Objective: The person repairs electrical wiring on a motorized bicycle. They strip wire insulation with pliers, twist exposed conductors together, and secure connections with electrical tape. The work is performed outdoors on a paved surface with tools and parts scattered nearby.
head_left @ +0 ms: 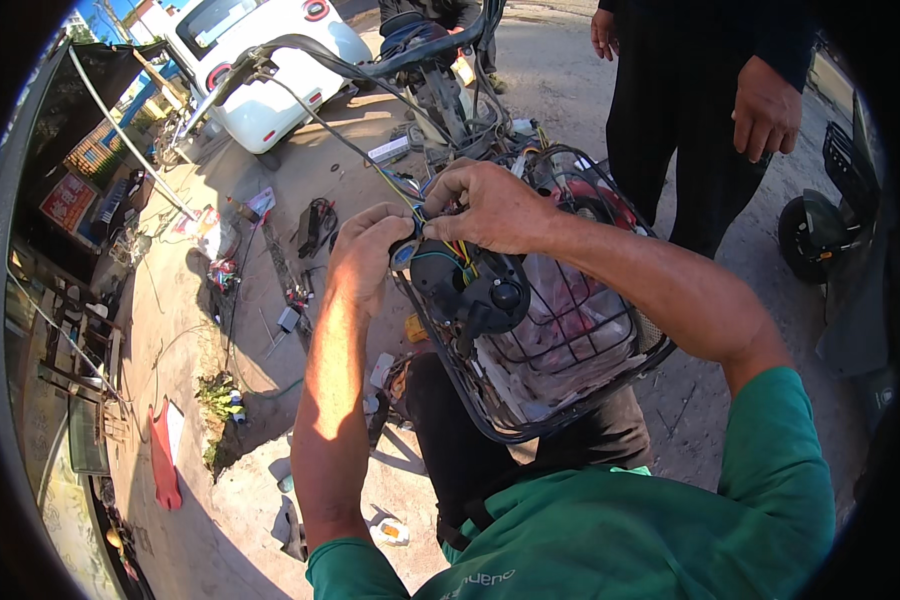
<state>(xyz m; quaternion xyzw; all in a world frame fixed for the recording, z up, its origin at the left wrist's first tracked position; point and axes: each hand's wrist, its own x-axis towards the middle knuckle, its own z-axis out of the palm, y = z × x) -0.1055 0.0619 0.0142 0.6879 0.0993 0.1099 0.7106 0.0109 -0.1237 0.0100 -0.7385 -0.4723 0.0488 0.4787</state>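
My left hand and my right hand meet over the front of a scooter or electric bike, both with fingers pinched on thin coloured wires. Blue, yellow, red and green strands show around the fingertips; the exact point they grip is partly hidden. Just below the hands sits a round black housing, perhaps the back of a headlight or gauge, with wires running out of it. It rests at the edge of a black wire basket, which holds clear plastic wrapping.
Handlebars with cables stretch beyond my hands. A person in dark clothes stands close at right, a parked scooter behind. Tools and parts litter the ground, including a black charger-like box. A white car stands far left.
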